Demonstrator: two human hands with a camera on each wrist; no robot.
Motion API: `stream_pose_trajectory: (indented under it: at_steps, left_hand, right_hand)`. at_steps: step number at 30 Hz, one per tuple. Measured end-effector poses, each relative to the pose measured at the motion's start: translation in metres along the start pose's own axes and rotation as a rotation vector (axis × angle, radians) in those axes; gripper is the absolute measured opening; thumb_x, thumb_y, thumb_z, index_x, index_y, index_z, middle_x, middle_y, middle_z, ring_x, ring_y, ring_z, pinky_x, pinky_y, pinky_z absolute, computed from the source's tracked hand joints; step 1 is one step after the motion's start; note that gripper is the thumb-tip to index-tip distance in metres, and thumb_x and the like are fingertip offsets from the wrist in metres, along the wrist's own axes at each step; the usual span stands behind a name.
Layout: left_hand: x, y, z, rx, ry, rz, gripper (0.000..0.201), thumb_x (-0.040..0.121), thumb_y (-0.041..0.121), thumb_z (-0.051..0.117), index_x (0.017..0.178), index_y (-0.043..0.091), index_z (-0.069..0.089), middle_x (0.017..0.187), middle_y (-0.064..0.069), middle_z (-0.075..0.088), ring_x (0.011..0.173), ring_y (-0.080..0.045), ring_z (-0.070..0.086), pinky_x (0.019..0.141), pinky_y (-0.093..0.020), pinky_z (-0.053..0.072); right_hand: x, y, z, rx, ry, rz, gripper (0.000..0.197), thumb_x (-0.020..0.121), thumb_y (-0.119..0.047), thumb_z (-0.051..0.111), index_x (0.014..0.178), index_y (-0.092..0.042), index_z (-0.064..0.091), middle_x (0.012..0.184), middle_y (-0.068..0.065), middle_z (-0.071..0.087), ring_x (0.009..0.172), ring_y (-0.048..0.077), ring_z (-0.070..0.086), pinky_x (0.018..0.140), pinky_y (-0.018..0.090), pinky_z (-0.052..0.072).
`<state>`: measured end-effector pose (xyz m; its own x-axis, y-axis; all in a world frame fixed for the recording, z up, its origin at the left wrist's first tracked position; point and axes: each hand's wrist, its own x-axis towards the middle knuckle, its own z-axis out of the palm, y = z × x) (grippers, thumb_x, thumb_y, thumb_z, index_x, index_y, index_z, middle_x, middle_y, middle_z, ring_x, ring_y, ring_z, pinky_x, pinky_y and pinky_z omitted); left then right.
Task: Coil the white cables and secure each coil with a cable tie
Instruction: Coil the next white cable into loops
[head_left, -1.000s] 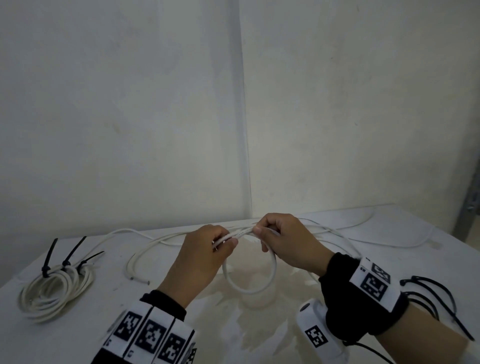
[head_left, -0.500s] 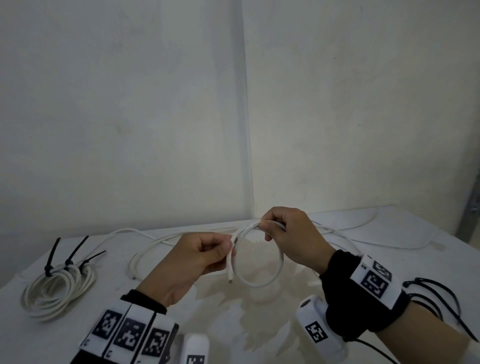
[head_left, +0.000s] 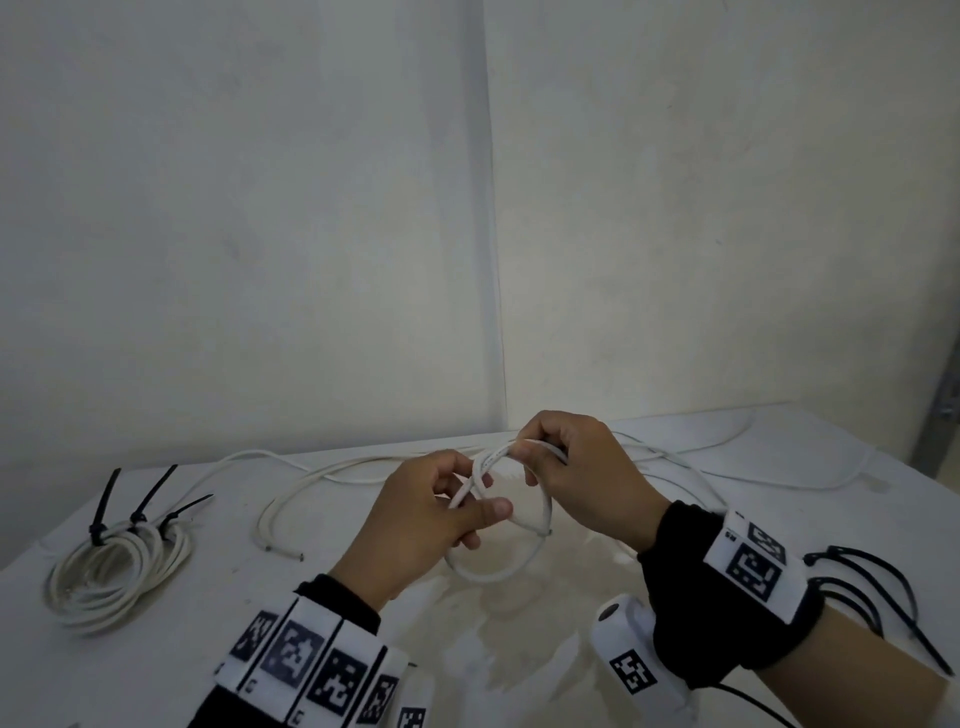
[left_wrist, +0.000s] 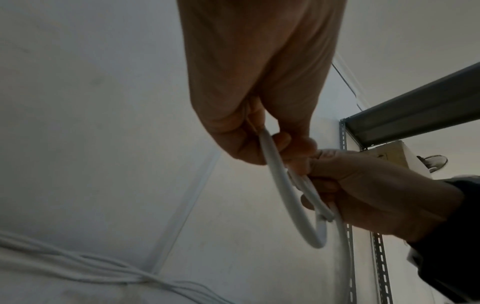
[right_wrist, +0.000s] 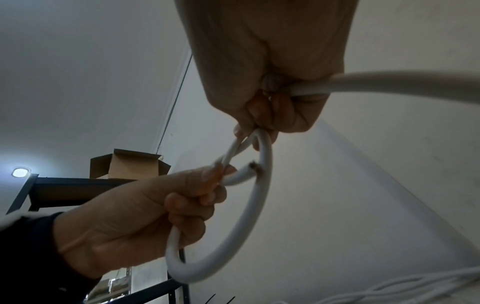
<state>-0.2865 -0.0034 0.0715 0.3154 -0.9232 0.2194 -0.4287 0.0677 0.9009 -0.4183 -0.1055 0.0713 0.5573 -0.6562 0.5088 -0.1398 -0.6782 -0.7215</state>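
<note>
Head view: cable (head_left: 498, 571) loop upright, cut end rightward.

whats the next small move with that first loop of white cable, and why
Probably draw in more slack and lay a second turn onto the small loop of white cable. Only one turn shows between the left hand and right hand, and long loose white cable lies across the white table; too early for the black cable ties at the right wrist.

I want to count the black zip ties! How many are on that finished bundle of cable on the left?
3. All three ties sit side by side on the far edge of the coil, tails sticking up. More could be hidden underneath.
</note>
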Motion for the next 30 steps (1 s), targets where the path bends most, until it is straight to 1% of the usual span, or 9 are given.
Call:
stream_pose_trajectory:
  at_steps: [7,11,13,16,18,20,24,27,30]
  left_hand:
    - [0.003,-0.013,-0.004,0.247,0.15,0.087,0.013,0.08,0.005,0.066,0.07,0.013,0.063,0.064,-0.002,0.063,0.047,-0.012,0.063,0.047,-0.017,0.045]
    - [0.003,-0.017,-0.002,0.724,0.309,0.232,0.008,0.084,0.023,0.06,0.09,0.024,0.066,0.083,0.004,0.052,0.076,-0.017,0.054,0.062,-0.029,0.039]
    - [0.006,-0.017,-0.005,0.62,0.253,0.246,0.009,0.085,0.023,0.062,0.091,0.027,0.065,0.087,0.004,0.054,0.078,-0.015,0.058,0.066,-0.027,0.043]
    - [0.006,-0.018,-0.008,0.256,0.095,0.177,0.019,0.086,0.011,0.061,0.078,0.028,0.06,0.068,0.009,0.067,0.066,-0.001,0.063,0.057,-0.009,0.044]
    - [0.005,-0.018,-0.008,0.164,0.063,0.175,0.017,0.088,0.01,0.059,0.08,0.025,0.06,0.063,0.012,0.068,0.061,0.002,0.061,0.056,-0.006,0.042]
    - [0.004,-0.019,-0.008,0.172,0.053,0.212,0.014,0.09,0.013,0.055,0.082,0.025,0.059,0.065,0.017,0.064,0.062,0.004,0.056,0.058,-0.006,0.04]
    - [0.0,-0.015,-0.006,0.139,0.005,0.109,0.02,0.097,0.025,0.039,0.09,0.017,0.056,0.059,0.019,0.052,0.056,0.006,0.045,0.056,-0.007,0.035]
    - [-0.002,-0.014,-0.01,0.349,0.031,0.175,0.027,0.098,0.03,0.033,0.088,0.02,0.055,0.068,0.012,0.049,0.065,0.007,0.047,0.06,-0.006,0.035]
    - [0.0,-0.014,-0.014,0.482,0.006,0.244,0.027,0.099,0.026,0.032,0.088,0.013,0.054,0.06,0.011,0.041,0.06,0.014,0.046,0.061,-0.009,0.036]
  right_hand:
    - [-0.003,0.004,0.001,-0.032,-0.063,0.01,0.029,0.089,-0.016,0.059,0.061,-0.024,0.052,0.055,-0.007,0.056,0.048,0.001,0.049,0.052,0.01,0.036]
    - [0.001,0.004,-0.001,-0.006,-0.054,0.017,0.027,0.088,-0.016,0.059,0.062,-0.021,0.053,0.054,-0.007,0.056,0.047,0.001,0.048,0.051,0.011,0.036]
    - [0.002,0.006,-0.002,-0.004,-0.049,0.017,0.027,0.088,-0.016,0.06,0.063,-0.021,0.053,0.054,-0.007,0.056,0.048,0.001,0.048,0.052,0.011,0.037]
    - [0.002,0.007,-0.002,0.007,-0.058,0.017,0.026,0.088,-0.016,0.06,0.063,-0.022,0.054,0.054,-0.007,0.057,0.049,0.002,0.048,0.053,0.012,0.038]
    - [0.003,0.008,-0.002,0.031,-0.063,0.03,0.026,0.088,-0.017,0.06,0.064,-0.022,0.054,0.054,-0.008,0.057,0.049,0.002,0.048,0.054,0.016,0.04]
    - [0.003,0.009,-0.001,0.069,-0.068,0.037,0.025,0.088,-0.016,0.06,0.065,-0.02,0.055,0.055,-0.007,0.058,0.05,0.003,0.05,0.056,0.018,0.041]
    - [0.002,0.013,0.001,0.084,-0.081,0.049,0.024,0.088,-0.014,0.06,0.065,-0.019,0.055,0.057,-0.005,0.06,0.051,0.002,0.053,0.056,0.014,0.042]
    - [0.002,0.016,0.0,0.058,-0.094,0.06,0.024,0.088,-0.015,0.06,0.065,-0.019,0.056,0.058,-0.006,0.06,0.052,0.001,0.052,0.056,0.012,0.042]
    - [0.004,0.016,0.0,0.024,-0.107,0.047,0.025,0.088,-0.016,0.061,0.064,-0.021,0.055,0.057,-0.007,0.059,0.051,0.001,0.051,0.054,0.011,0.04]
